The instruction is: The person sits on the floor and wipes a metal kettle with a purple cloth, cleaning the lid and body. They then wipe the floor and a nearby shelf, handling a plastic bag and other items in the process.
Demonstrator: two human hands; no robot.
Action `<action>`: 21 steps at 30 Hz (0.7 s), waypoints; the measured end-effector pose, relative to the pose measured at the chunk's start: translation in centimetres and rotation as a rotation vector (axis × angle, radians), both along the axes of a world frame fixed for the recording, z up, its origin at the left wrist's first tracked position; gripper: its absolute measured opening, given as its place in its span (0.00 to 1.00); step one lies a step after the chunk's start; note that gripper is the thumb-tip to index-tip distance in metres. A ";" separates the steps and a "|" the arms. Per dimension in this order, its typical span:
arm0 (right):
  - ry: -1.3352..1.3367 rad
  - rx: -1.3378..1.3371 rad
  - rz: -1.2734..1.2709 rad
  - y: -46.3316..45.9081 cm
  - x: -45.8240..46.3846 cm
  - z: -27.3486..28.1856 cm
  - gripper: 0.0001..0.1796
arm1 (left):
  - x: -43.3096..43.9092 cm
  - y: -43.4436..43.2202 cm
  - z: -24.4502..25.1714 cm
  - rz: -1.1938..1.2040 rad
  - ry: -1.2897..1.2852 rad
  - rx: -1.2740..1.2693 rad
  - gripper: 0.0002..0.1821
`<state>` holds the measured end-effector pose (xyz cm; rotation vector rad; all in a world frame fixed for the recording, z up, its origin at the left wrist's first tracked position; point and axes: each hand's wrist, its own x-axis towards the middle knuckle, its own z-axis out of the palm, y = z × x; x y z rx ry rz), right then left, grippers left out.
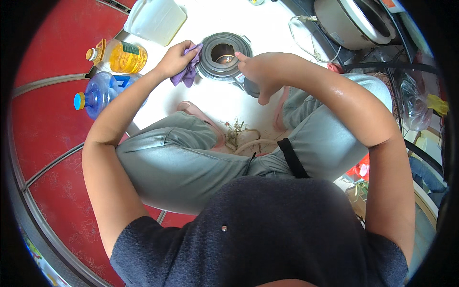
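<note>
A round appliance [208, 53] with a dark ridged rim stands on the white floor before me, a dark handle [251, 88] on its near right side. Its central opening is uncovered, and shiny metal shows inside. My left hand [178, 59] grips a crumpled purple cloth [185, 77], which touches the left side of the rim. My right hand [263, 71] lies over the right side of the rim, fingertips at the opening's edge. Its thumb hangs down beside the handle. The palm is hidden, so I cannot tell how firmly this hand grips.
To the left stand a translucent plastic container [154, 23], a bottle of yellow oil [125, 57] and a blue water jug [102, 93], near red cabinet doors [53, 114]. A rice cooker [344, 27] with a white cord [294, 34] sits upper right. Plant scraps [236, 134] lie between my feet.
</note>
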<state>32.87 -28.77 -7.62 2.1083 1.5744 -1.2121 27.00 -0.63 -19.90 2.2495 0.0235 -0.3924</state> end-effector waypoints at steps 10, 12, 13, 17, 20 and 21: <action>0.013 -0.059 -0.080 0.1 0.1 0.6 0.62 | -2.1 -0.6 -1.3 0.236 0.282 -0.359 0.11; 0.014 -0.078 -0.094 0.1 0.1 0.9 0.66 | -2.8 -1.0 -1.5 0.309 0.346 -0.396 0.12; 0.010 -0.076 -0.089 0.0 0.2 0.8 0.67 | -3.2 -1.0 -1.8 0.292 0.329 -0.402 0.14; 0.006 -0.085 -0.079 0.0 0.4 0.3 0.68 | -4.6 -1.3 -3.1 0.228 0.334 -0.400 0.19; 0.013 -0.095 -0.068 0.1 0.5 -0.5 0.69 | -4.9 -1.9 -2.4 0.178 0.354 -0.396 0.21; 0.016 -0.087 -0.063 0.1 0.6 -0.6 0.69 | -4.6 -1.8 -2.2 0.145 0.341 -0.348 0.22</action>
